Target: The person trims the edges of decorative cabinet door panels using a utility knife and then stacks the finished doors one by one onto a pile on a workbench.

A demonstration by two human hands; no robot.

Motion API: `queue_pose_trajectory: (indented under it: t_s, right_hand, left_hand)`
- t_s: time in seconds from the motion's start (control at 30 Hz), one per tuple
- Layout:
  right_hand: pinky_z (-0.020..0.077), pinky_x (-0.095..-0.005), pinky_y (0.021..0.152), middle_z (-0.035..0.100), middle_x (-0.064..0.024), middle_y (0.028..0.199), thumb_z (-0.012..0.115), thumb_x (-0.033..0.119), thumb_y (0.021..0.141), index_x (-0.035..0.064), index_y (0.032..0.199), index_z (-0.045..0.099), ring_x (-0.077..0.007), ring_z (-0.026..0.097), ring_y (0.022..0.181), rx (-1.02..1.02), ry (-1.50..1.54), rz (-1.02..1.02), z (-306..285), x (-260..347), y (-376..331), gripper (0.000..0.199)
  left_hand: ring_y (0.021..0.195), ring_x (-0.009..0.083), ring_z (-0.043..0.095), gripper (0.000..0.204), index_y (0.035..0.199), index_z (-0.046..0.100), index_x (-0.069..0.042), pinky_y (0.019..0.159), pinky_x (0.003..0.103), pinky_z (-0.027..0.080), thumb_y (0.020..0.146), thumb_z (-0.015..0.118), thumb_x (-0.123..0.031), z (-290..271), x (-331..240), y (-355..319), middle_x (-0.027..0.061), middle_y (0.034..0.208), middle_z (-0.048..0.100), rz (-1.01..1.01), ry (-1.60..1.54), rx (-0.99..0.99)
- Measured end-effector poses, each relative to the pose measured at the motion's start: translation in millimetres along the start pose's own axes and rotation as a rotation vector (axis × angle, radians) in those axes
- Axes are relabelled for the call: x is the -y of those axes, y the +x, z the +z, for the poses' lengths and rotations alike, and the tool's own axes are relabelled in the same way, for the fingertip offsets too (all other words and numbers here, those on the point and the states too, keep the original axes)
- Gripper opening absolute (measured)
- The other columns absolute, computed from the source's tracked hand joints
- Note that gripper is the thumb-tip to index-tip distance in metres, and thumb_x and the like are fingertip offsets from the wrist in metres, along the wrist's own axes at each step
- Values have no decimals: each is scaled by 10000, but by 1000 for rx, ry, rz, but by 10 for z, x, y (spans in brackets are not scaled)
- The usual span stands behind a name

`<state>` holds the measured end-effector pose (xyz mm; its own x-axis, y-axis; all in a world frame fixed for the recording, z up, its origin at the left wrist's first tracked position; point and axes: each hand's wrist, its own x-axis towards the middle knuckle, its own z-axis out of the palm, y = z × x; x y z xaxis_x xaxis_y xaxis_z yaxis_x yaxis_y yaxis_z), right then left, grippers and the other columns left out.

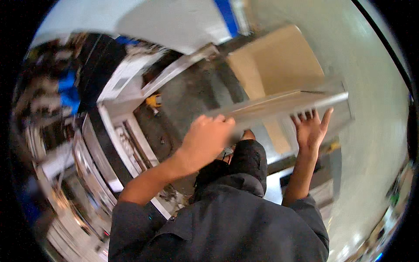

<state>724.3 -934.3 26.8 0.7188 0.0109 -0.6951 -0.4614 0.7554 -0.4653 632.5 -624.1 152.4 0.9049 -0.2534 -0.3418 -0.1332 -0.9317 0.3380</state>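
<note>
- While gripping its near edge, the left hand (208, 136) is curling its fingers over a long grey metal panel (283, 107).
- Spread open, the right hand (310, 129) is pressing the panel's underside, holding it chest-high.
- Beyond, a tan cardboard sheet (279, 61) is lying on the floor.

a workshop or small factory floor, seen from above a worker in a dark grey shirt. bare grey concrete floor (192, 94) runs between long white metal frames and rails (131, 135) laid out on the left, with shiny sheet-metal parts (87, 170) stacked beside them. a large flat sheet of brown cardboard (279, 61) lies on the floor ahead, and a long pale grey metal panel (288, 105) is raised over it. a small yellow tool (153, 101) sits on the concrete.
</note>
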Motion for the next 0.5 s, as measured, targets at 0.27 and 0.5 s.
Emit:
queue_pose_trajectory:
  t_s: [0.27, 0.5]
  right_hand:
    - [479, -396, 707, 636, -29, 881, 677, 263, 985, 138, 919, 603, -209, 548, 716, 169, -288, 392, 1363, -1936, -905, 159]
    - [546, -507, 1031, 700, -114, 1216, 681, 120, 902, 42, 1242, 656, -325, 665, 1168, 773, -636, 637, 1542, -3076, -1591, 349]
  left_hand:
    - [1115, 314, 685, 444, 1377, 673, -176, 1111, 416, 483, 937, 618, -151, 15, 87, -2893, 145, 1166, 707, -495, 425, -307]
    - [1225, 337, 607, 400, 1276, 722, -160, 1119, 533, 382, 900, 790, -280, 1465, -893, -4357, 135, 1281, 665, -1312, 193, -1080]
